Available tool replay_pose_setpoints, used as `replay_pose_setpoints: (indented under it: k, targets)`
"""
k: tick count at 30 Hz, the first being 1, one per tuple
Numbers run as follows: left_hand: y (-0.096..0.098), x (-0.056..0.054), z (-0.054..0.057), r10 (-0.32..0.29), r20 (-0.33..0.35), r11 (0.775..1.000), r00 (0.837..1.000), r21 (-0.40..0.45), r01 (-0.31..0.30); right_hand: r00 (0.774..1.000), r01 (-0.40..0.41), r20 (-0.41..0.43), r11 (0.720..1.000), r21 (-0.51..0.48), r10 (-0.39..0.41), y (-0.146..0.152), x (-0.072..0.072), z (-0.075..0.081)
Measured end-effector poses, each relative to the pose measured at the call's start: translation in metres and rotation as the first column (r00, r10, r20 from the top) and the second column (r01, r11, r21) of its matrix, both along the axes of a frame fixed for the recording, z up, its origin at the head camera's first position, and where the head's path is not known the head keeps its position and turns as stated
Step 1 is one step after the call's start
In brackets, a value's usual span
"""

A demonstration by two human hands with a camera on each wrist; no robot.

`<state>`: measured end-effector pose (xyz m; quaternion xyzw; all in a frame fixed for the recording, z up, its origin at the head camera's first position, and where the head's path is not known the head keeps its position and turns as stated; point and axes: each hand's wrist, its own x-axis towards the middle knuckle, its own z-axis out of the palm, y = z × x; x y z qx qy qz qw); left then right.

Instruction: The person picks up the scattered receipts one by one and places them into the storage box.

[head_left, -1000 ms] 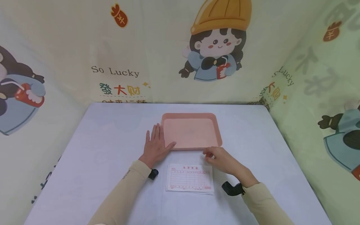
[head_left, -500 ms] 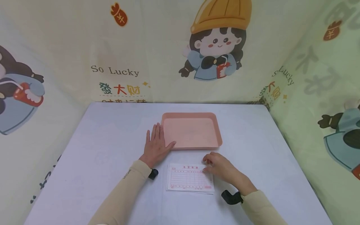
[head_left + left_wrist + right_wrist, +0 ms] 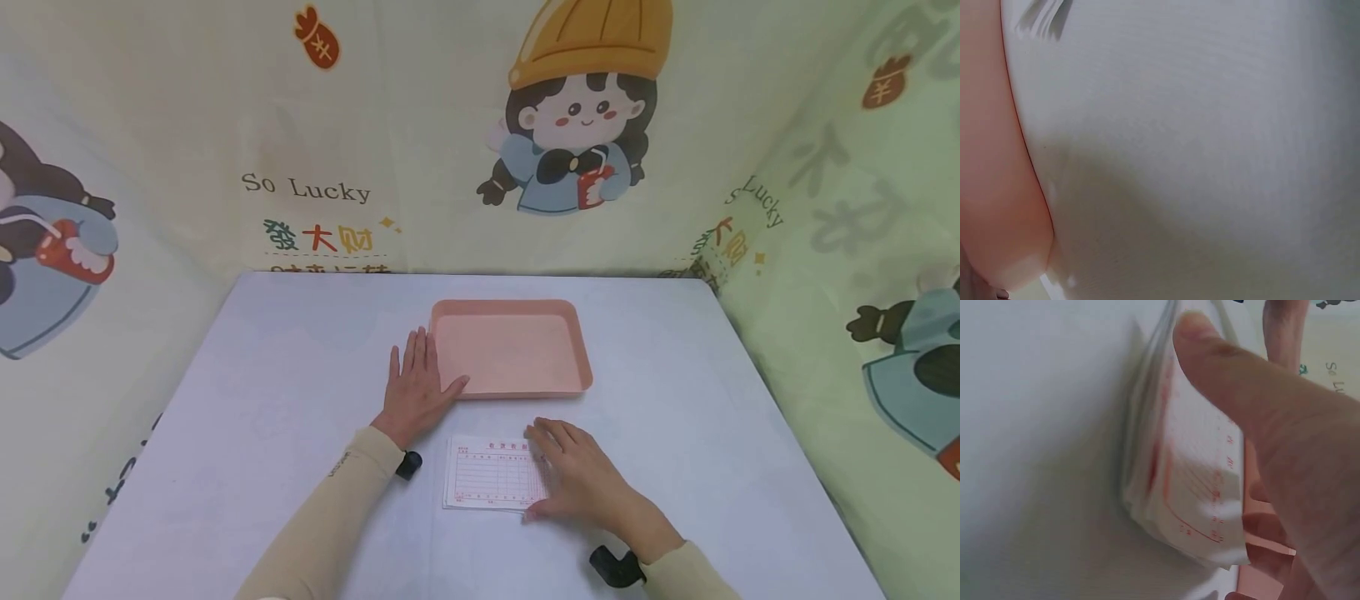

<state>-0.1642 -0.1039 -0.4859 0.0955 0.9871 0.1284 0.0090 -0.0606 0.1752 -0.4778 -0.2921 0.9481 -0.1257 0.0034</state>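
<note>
A stack of white receipts (image 3: 491, 477) printed in red lies on the table in front of the pink tray (image 3: 517, 354). My right hand (image 3: 585, 483) grips the stack at its right part. Its thumb (image 3: 1197, 328) is at the near edge and the other fingers (image 3: 1266, 528) are at the far edge, as the right wrist view shows. Sheets look loosely layered along that near side. My left hand (image 3: 411, 392) lies flat against the tray's left side, fingers straight, thumb over the front-left corner. Only a corner of the receipts (image 3: 1044, 19) appears in the left wrist view.
The tray holds nothing. A white table (image 3: 322, 333) surrounds everything, and its far edge meets a patterned cloth wall (image 3: 442, 167). More cloth hangs at the left and right sides.
My right hand has come down and toward me from the tray's front edge onto the receipts, thumb and fingers spreading around them. The left hand, the tray and the stack have stayed put.
</note>
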Motion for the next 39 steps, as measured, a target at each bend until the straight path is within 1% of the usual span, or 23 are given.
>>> replay_pose_setpoints:
  k: [5,10,13,19,24,32,37,39]
  targets:
    - [-0.0003,0.0008,0.0002,0.001,-0.013,1.000,1.000,0.003,-0.001,0.998,-0.034,0.054,0.999,0.033,0.032,0.0010,0.0069,-0.0027]
    - [-0.0002,0.0016,0.0013,-0.003,-0.016,1.000,1.000,0.005,0.003,0.999,-0.044,0.028,0.998,0.054,0.043,0.0009,0.0078,-0.0040]
    - [0.0000,0.0020,0.0016,-0.004,-0.022,1.000,1.000,0.002,0.004,0.999,-0.050,0.014,0.998,0.049,0.049,0.0006,0.0075,-0.0030]
    - [0.0003,0.0020,0.0022,-0.003,-0.035,1.000,0.999,-0.002,0.003,0.999,-0.042,0.027,0.998,0.048,0.041,0.0008,0.0064,-0.0020]
    - [-0.0005,0.0020,0.0017,-0.002,-0.035,1.000,0.999,-0.004,0.002,0.999,-0.052,-0.001,0.999,0.014,0.052,0.0025,0.0059,-0.0029]
    - [-0.0002,0.0016,-0.0012,-0.001,-0.040,1.000,0.999,0.006,0.001,0.989,-0.108,-0.106,0.992,-0.066,0.100,0.0051,0.0062,-0.0035]
    - [0.0000,0.0015,-0.0033,-0.001,-0.065,1.000,0.998,0.013,0.002,0.987,-0.116,-0.125,0.990,-0.084,0.105,0.0065,0.0063,-0.0014]
    - [0.0001,0.0013,-0.0032,-0.002,-0.065,1.000,0.998,0.016,0.004,0.986,-0.119,-0.132,0.989,-0.092,0.106,0.0067,0.0061,-0.0006]
